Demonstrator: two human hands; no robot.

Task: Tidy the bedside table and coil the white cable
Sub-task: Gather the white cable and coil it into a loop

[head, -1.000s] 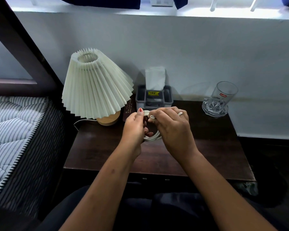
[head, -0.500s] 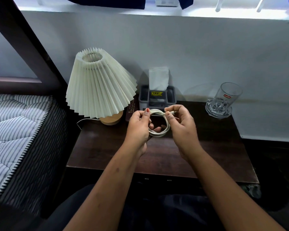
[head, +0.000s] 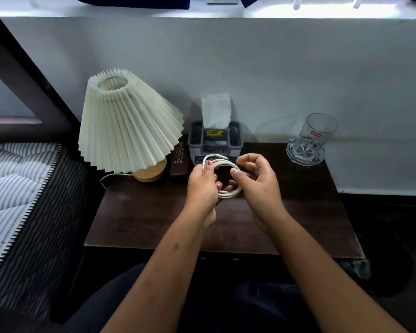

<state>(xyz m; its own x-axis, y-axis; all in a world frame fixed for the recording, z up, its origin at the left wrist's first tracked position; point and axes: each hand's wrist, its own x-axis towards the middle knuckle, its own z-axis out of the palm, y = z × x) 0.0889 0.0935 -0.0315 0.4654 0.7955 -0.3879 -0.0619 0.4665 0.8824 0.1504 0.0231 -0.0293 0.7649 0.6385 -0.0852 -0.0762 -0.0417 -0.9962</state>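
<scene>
dark counter, coil held just above it

white cable sits wound in a small loop between both hands, over the counter's middle. left grip pinches the loop's left side, thumb on top; right grip curls round its right side. i'd keep the turns stacked flat and tuck the loose end before setting it down. grey organiser holds an upright tissue; side pockets too dark to read. glass looks empty.

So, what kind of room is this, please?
Most likely a bedroom: a striped quilted mattress lies beside a dark wooden bedside table that carries a cream pleated-shade lamp and a grey tissue box.
</scene>
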